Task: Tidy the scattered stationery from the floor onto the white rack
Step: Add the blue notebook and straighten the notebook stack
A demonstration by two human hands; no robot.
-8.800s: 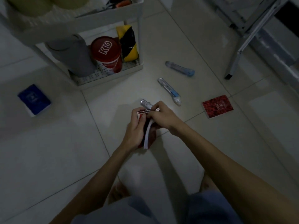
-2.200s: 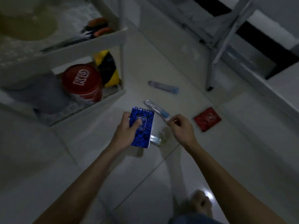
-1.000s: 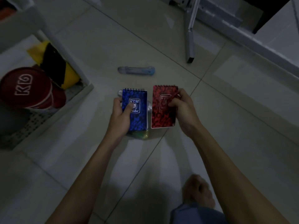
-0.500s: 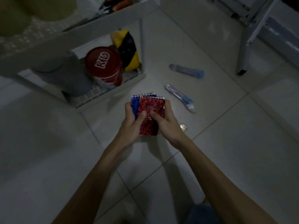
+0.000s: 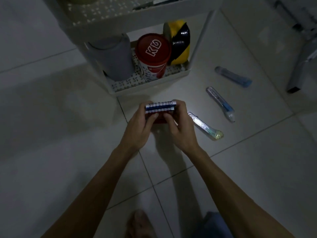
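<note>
A stack of small spiral notepads (image 5: 160,107), red cover toward me and blue behind, is held upright just in front of the white rack (image 5: 151,84). My left hand (image 5: 139,125) grips the stack's left side and my right hand (image 5: 180,127) grips its right side, thumbs on the red cover. Three pen-like plastic items lie on the floor to the right: one with a yellowish end (image 5: 205,126), one with a blue tip (image 5: 220,103), and a blue one (image 5: 233,76) farthest back.
The rack's bottom shelf holds a grey container (image 5: 111,57), a red-lidded tub (image 5: 152,54) and a yellow-and-black tape roll (image 5: 178,42). The shelf above has pens (image 5: 154,3). A metal furniture leg (image 5: 298,78) stands at right. My bare foot (image 5: 140,224) is below.
The two notepads, separate a second ago, are now squared into one stack held by both hands with the spiral edge up, closer to the rack.
</note>
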